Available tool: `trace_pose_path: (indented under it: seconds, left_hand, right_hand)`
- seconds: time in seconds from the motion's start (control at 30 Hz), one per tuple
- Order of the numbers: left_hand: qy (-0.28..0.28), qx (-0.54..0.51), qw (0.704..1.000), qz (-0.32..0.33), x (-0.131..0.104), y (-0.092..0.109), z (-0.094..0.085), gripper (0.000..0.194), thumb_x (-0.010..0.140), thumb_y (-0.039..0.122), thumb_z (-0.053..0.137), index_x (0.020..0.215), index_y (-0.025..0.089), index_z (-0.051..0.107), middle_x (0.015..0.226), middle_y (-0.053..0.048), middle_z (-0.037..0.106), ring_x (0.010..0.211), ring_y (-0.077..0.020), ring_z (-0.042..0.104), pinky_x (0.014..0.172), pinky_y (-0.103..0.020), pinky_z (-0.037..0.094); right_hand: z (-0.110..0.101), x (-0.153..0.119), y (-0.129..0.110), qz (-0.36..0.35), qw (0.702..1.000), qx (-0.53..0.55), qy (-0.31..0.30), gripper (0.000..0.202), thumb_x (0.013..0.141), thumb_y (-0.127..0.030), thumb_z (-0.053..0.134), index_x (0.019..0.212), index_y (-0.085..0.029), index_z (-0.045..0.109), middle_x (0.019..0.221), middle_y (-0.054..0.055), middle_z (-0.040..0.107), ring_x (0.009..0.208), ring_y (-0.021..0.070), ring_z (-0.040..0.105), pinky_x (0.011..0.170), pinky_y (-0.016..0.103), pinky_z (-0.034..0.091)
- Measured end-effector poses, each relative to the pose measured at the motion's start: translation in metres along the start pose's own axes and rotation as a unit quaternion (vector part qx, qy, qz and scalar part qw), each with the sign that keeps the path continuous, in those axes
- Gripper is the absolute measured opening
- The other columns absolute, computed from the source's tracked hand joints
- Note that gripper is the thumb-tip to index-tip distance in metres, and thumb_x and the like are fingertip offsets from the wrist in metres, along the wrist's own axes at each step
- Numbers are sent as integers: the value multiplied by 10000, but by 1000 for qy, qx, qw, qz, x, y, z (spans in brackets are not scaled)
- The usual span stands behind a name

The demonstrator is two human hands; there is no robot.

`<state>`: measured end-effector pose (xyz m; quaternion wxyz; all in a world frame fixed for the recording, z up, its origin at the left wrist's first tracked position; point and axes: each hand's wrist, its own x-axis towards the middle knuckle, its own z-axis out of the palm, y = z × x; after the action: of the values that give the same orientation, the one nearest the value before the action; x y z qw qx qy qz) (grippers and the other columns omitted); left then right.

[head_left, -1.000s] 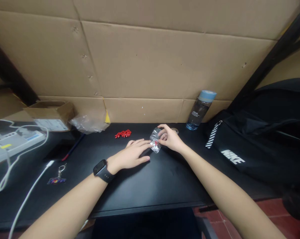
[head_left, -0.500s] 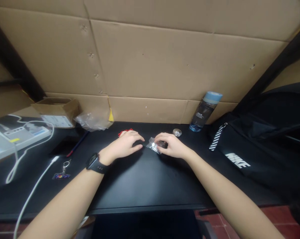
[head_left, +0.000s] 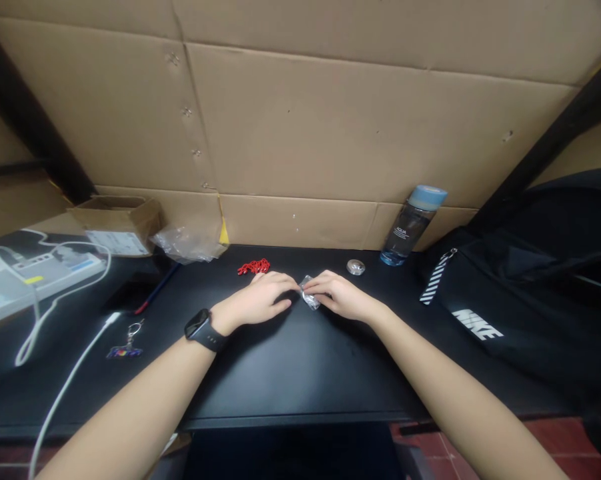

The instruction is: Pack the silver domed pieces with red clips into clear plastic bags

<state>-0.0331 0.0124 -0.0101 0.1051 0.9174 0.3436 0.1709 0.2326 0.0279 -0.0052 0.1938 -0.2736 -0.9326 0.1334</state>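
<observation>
A small crumpled clear plastic bag (head_left: 310, 301) lies on the black table between my hands, with shiny highlights; its contents, if any, I cannot make out. My right hand (head_left: 344, 297) is closed on the bag, its fingertips pressed over the top and right side. My left hand (head_left: 260, 299), with a black watch on the wrist, reaches in from the left. Its fingers are stretched out and the fingertips meet the bag's left edge, while the thumb stays apart. Just behind the left hand sits a bundle of red cord (head_left: 254, 267).
A round silvery item (head_left: 355, 267) lies behind my right hand. A blue-capped bottle (head_left: 411, 227) and a black bag (head_left: 485, 293) stand at right. To the left are a cardboard box (head_left: 123, 223), plastic wrapping (head_left: 188, 245), a power strip (head_left: 45, 277), a white cable (head_left: 70, 383) and a keychain (head_left: 125, 351).
My left hand has moved slightly right until its fingertips reach the plastic bag, uncovering more of the red cord. My right fingers have closed in on the bag.
</observation>
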Motion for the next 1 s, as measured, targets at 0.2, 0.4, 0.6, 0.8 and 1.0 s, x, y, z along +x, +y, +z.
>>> trace_pose_path:
  seconds: [0.2, 0.4, 0.6, 0.8, 1.0]
  left_hand:
    - [-27, 24, 999, -28, 0, -3, 12, 432, 996, 306, 526, 1425, 285, 574, 1478, -68, 570, 1351, -302, 492, 1113, -496, 384]
    - [-39, 39, 997, -56, -1, -7, 19, 468, 997, 359, 527, 1463, 328, 536, 1524, -67, 524, 1386, -335, 443, 1116, -557, 368]
    - [-49, 49, 994, -79, 0, -12, 21, 472, 999, 394, 513, 1467, 342, 536, 1567, -58, 478, 1435, -341, 382, 1138, -586, 336]
    - [-44, 61, 992, -102, 3, -4, 21, 474, 1008, 404, 493, 1476, 338, 529, 1550, -64, 492, 1431, -336, 387, 1141, -584, 329]
    - [-24, 81, 991, -100, 5, 2, 22, 481, 1019, 402, 469, 1488, 310, 517, 1530, -77, 512, 1386, -339, 421, 1119, -587, 340]
  right_hand:
    - [0, 0, 2, 12, 1000, 21, 10, 391, 913, -178, 718, 1293, -269, 699, 1257, 79, 713, 1158, 247, 631, 1039, 413, 479]
    - [0, -1, 5, 58, 998, 6, 0, 362, 849, -267, 804, 1206, -264, 745, 1255, 87, 672, 1171, 267, 597, 1058, 428, 463]
    - [4, -4, 7, 39, 999, -25, -29, 311, 941, -276, 694, 1246, -324, 738, 1314, 72, 633, 1196, 259, 540, 1082, 429, 432]
    - [0, -4, -2, 64, 994, -53, -77, 306, 986, -325, 609, 1268, -339, 725, 1480, 42, 574, 1266, 299, 473, 1103, 531, 385]
    - [-11, -9, -17, 80, 985, -85, -131, 572, 947, -251, 579, 1508, -326, 498, 1629, 40, 418, 1368, 343, 410, 1084, 580, 379]
